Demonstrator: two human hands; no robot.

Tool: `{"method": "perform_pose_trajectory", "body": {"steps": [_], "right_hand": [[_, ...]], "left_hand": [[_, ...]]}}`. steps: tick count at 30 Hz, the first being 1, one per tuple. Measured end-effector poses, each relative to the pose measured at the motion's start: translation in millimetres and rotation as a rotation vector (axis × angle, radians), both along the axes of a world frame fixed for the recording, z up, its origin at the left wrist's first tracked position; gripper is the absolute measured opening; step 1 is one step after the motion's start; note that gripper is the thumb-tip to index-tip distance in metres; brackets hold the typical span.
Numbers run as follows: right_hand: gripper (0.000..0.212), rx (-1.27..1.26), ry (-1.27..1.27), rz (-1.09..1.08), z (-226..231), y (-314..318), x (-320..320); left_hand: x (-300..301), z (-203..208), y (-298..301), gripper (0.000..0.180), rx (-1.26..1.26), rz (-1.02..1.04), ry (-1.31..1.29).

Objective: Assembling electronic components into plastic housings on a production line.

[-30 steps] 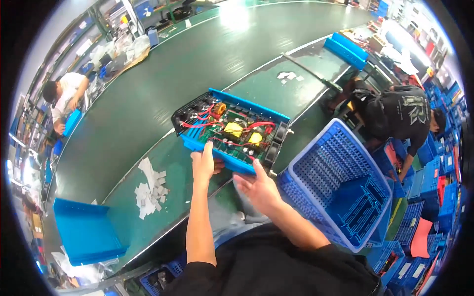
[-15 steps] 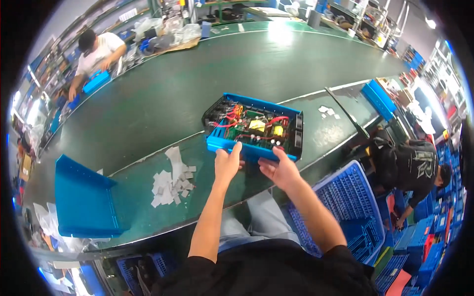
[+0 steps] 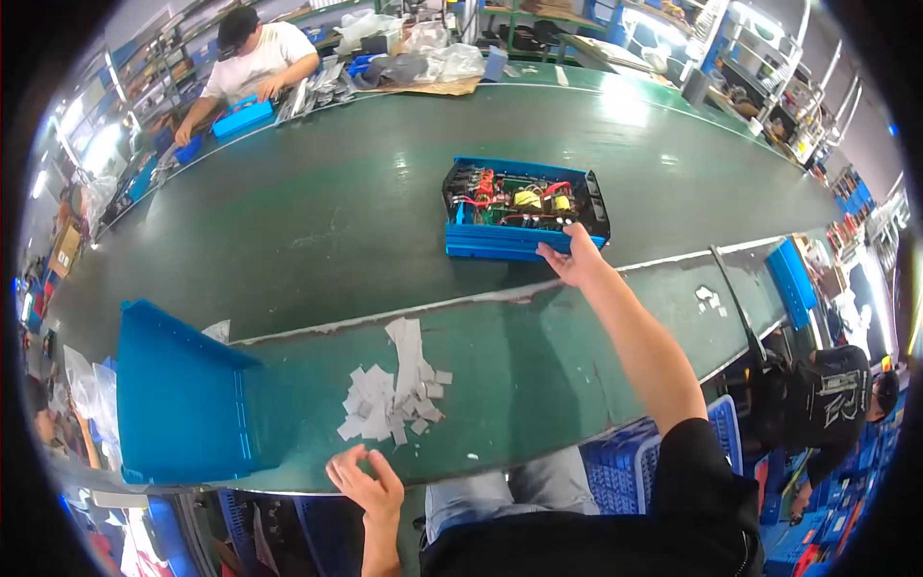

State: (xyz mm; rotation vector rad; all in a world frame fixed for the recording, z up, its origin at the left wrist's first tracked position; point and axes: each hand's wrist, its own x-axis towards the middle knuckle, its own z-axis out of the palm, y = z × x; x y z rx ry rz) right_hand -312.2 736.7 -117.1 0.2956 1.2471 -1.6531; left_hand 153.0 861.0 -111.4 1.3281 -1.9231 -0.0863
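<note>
My right hand [image 3: 575, 258] grips the near right edge of a blue metal electronics case [image 3: 510, 240], thumb on top and fingers against its side. Its top is off, baring a circuit board, red wires and yellow-wrapped parts, with black end plates at both ends. The case is over the dark green work surface beyond the pale seam. My left hand [image 3: 367, 483] is empty, its fingers loosely bent and apart, by the near table edge. Just beyond it lies a pile of small white paper pieces [image 3: 370, 399]. To its left stands a bent blue metal cover [image 3: 183, 394].
Blue plastic crates [image 3: 615, 471] stand below the table edge at right. A long dark bar [image 3: 735, 293] and another blue metal piece [image 3: 791, 279] are at the right. One co-worker [image 3: 264, 58] handles a blue case at far left; another person [image 3: 817, 394] bends down at right.
The case has moved away from me onto the far side of the seam. My left hand has let go and drawn back toward the near edge; my right hand still holds the case.
</note>
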Motion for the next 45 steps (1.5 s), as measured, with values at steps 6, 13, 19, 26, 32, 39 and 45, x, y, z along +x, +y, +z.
{"method": "perform_pose_trajectory", "body": {"steps": [6, 13, 19, 26, 32, 39, 45], "right_hand": [[0.048, -0.037, 0.054, 0.043, -15.3, -139.5, -11.4], [0.038, -0.602, 0.026, 0.204, -14.9, -243.8, -69.6], [0.044, -0.459, 0.211, 0.714, -12.5, -158.2, -9.6], [0.06, -0.456, 0.499, 0.849, 53.8, 171.4, -10.3], [0.034, -0.685, 0.202, -1.025, 18.6, 584.2, 11.4], [0.019, -0.247, -0.155, -1.854, -76.7, 755.1, 207.4], [0.025, 1.208, 0.792, -0.72, -111.3, 709.3, 166.8]], "left_hand": [[4.0, -10.0, -5.6, 0.017, 0.025, -0.082, -0.069], [-10.3, -24.6, -6.8, 0.027, 0.057, 0.027, -0.083], [-5.5, -29.1, -9.6, 0.024, 0.117, 0.004, -0.116], [3.7, -32.0, -8.3, 0.029, 0.106, 0.029, -0.17], [-24.3, -44.9, -3.2, 0.035, -0.021, -0.092, -0.198], [3.5, -62.8, -15.1, 0.044, -0.197, 0.033, -0.235], [9.9, -76.4, -20.9, 0.044, -0.232, 0.038, -0.218]]}}
